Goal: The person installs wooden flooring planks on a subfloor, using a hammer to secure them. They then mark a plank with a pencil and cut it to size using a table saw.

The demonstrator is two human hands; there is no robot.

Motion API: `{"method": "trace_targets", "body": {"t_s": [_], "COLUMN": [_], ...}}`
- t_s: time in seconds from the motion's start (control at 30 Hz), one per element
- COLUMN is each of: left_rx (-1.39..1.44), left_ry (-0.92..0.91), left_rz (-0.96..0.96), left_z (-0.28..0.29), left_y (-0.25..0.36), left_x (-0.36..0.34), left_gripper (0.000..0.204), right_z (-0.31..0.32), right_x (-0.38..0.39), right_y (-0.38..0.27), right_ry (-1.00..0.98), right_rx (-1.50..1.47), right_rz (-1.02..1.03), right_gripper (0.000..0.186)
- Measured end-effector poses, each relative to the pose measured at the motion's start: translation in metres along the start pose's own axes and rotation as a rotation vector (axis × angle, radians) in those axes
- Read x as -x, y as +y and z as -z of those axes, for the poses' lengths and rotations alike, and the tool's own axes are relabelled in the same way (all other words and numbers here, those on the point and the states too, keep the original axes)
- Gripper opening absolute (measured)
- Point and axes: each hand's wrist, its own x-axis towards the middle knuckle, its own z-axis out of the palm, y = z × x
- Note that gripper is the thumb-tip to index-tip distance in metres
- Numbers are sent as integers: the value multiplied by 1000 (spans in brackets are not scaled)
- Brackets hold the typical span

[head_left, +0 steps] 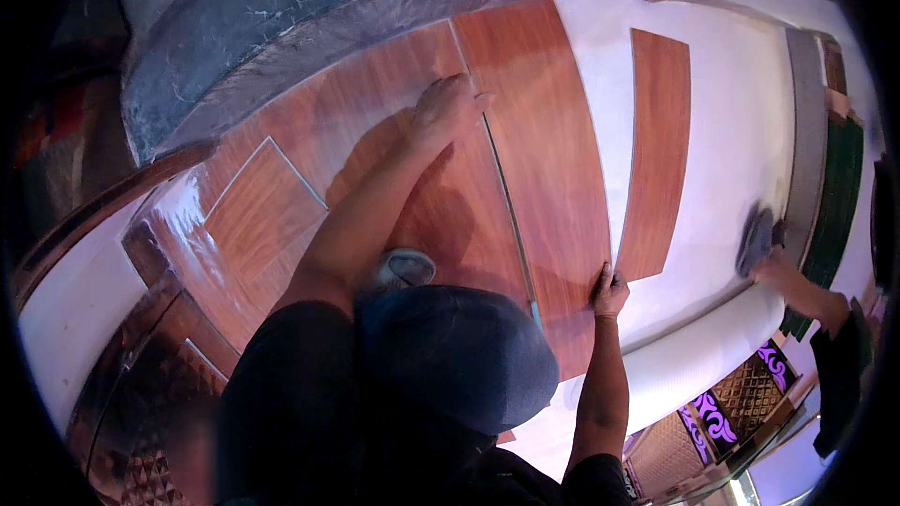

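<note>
A wide red-brown wood-grain floor plank (544, 150) lies before me, a dark narrow gap showing along the lower part of its left seam. At the seam's upper part is my left hand (448, 108), its fingers curled and thumb pointing right; whatever is inside the fingers is hidden. My right hand (611, 292) grips the plank's right edge, with the thumb on top. Beyond that edge, a shorter loose plank (658, 150) of the same colour rests on a white sheet (731, 122). Joined planks (375, 103) cover the floor to the left.
My bent knee (455, 356) and grey shoe (405, 267) are low in the middle. A curved dark marble-look base (272, 47) bounds the far side. At right another person's leg (806, 295) stands by a white roll (712, 347). A patterned panel (741, 394) sits lower right.
</note>
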Motion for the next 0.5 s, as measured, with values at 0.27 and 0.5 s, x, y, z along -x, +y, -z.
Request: {"method": "trace_targets", "body": {"t_s": [0.27, 0.5], "left_rx": [-5, 206], "left_ry": [-128, -221], "left_rz": [14, 68], "left_z": [16, 33], "left_y": [3, 13], "left_x": [-2, 5], "left_gripper": [52, 44], "right_z": [0, -6], "right_x": [2, -1], "right_y": [-2, -7], "right_ry": [18, -10], "right_rx": [51, 12], "right_rz": [41, 43], "right_gripper": [63, 64]}}
